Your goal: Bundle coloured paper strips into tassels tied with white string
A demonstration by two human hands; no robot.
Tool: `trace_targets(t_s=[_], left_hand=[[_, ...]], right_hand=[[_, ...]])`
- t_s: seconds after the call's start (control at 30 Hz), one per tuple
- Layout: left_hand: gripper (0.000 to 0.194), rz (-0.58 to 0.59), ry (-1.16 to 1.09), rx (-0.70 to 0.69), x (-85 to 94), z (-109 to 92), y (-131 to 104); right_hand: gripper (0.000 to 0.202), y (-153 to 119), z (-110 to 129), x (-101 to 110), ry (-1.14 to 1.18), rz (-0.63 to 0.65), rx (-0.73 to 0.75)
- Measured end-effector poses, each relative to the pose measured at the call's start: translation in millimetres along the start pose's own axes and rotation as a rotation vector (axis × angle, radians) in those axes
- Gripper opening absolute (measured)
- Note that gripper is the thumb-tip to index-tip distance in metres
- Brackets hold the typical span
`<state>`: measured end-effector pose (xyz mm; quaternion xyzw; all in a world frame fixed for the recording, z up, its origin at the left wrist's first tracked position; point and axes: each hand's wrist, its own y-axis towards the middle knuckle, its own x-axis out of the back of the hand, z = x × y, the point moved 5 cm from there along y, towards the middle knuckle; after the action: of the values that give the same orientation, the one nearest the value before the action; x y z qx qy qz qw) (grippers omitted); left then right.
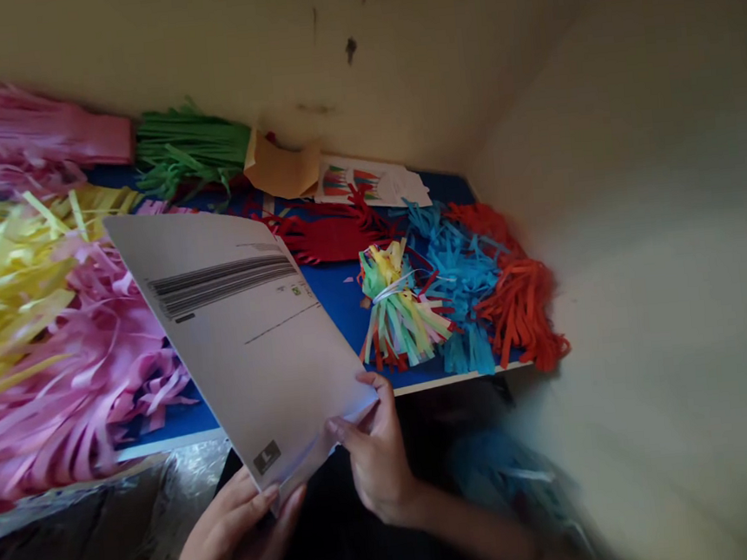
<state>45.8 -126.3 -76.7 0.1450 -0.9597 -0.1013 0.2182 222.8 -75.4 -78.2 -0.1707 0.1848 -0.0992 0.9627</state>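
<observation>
Both hands are working low in the picture, close together. The left hand (229,537) is sitting at the bottom, palm turned up and inward, fingers (282,508) stretching forward and up, fingertips pinching lightly. The right hand (376,458) is hovering just above and beside it, thumb (344,431) pointing left, fingers curling round at the top. The right forearm (480,532) is running down toward the lower right, blurring as it goes. Wrists are bending gently inward.

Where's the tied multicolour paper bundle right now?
In the head view, the multicolour bundle lies right of centre on the blue table, between the white sheet held in both hands and the blue strips.
</observation>
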Motion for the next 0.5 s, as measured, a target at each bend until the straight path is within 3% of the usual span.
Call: trace_targets(t_s=[0.1, 0.2, 0.27, 0.4, 0.43, 0.5], left_hand=[[0.013, 0.065, 0.103, -0.225, 0.2, -16, 7], [0.017, 0.056, 0.091, -0.262, 1.3, -20, 8], [0.017, 0.025, 0.000, -0.167, 0.1, -18, 5], [0.040, -0.211, -0.275, 0.303, -4.5, -7, -2], [0.047, -0.212, -0.312, 0.391, -9.0, -6, -3], [0.051, -0.128, -0.334, 0.438, -18.0, -7, 0]], right_hand=[[0.072, 3, 2, -3, 0.079, 0.015, 0.006], [0.086, 5, 4, -3, 0.162, 0.018, -0.002], [0.085, 6, 5, -2, 0.132, 0.002, 0.003], [0.076, 6, 8, -2, -0.003, -0.053, 0.083], [0.076, 5, 9, -4, 0.000, -0.051, 0.103], [0.077, 2, 11, -10, 0.026, -0.012, 0.133]])
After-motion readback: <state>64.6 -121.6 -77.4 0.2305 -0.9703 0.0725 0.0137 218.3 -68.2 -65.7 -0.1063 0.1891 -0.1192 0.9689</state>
